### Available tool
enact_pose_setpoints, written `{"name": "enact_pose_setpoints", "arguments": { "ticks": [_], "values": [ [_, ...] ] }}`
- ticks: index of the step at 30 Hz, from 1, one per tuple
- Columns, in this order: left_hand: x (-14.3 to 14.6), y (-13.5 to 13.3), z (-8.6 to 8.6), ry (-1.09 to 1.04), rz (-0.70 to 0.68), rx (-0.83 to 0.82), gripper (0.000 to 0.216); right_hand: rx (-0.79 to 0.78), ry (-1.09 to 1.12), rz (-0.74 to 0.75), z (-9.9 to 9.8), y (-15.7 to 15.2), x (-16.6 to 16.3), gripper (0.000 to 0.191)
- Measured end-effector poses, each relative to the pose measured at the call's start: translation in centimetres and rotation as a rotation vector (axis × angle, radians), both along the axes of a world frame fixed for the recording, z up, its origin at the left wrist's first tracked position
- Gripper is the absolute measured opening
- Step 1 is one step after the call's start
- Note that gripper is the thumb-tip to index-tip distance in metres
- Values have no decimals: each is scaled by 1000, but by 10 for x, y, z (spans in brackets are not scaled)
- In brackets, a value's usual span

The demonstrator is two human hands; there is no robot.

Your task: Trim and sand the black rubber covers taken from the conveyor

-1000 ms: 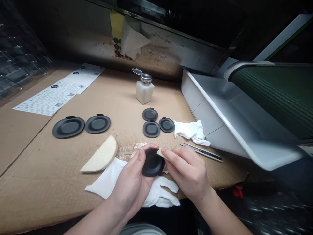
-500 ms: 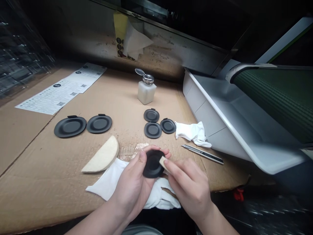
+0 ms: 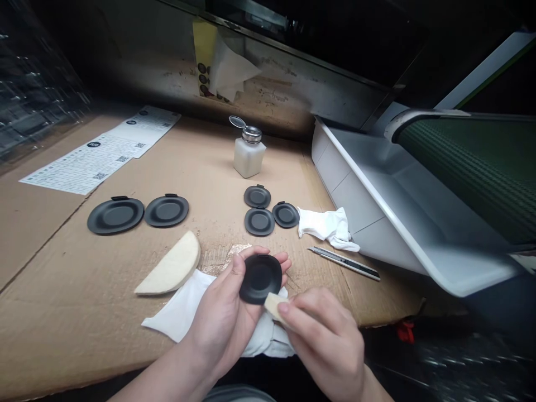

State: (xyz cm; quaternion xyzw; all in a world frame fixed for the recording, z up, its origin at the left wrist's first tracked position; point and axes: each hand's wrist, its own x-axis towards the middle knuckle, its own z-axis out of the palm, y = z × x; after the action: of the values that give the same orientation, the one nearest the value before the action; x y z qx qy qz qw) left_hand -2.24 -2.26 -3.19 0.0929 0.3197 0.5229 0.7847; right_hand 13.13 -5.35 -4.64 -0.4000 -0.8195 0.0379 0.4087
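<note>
My left hand (image 3: 228, 312) cradles a small black oval lid (image 3: 261, 279), its recessed face turned up toward me. Between the thumb and fingers of my right hand (image 3: 329, 332) is a small cream felt piece (image 3: 275, 307), at the lid's lower right edge. Under both hands lies a white cloth (image 3: 178, 312), partly hidden. Left of it rests a thick cream felt half-disc (image 3: 171, 268). Farther off, three similar small black lids (image 3: 259, 222) sit close together, and two larger ones (image 3: 116, 215) lie to the left.
A square dispenser bottle (image 3: 249, 156) with its cap flipped up stands at the back. To the right are a white glove (image 3: 324, 226), a utility knife (image 3: 343, 262) and a large grey bin (image 3: 377, 206). Printed sheets (image 3: 100, 153) lie back left on the cardboard (image 3: 62, 335).
My right hand has drawn the felt piece down from the lid's right side to its lower right edge. The lid stays in my left hand, more fully visible. The view has shifted slightly.
</note>
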Motion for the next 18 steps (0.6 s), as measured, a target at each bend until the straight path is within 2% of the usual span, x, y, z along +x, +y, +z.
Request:
{"name": "enact_pose_setpoints", "arguments": {
  "ticks": [3,8,11,15,18],
  "values": [
    [-1,1,-1,-11,-7,9,28,38,-52,46,-1,6,-2,30],
    [-2,2,-4,-40,-24,37,26,83,-30,-44,4,37,3,35],
    [-1,1,-3,-21,23,31,23,12,13,-79,8,47,6,31],
    [0,1,-1,-18,3,-1,24,-31,69,-183,12,41,14,34],
    [0,1,-2,-20,-5,8,26,-71,45,-43,14,30,20,35]
  ]
}}
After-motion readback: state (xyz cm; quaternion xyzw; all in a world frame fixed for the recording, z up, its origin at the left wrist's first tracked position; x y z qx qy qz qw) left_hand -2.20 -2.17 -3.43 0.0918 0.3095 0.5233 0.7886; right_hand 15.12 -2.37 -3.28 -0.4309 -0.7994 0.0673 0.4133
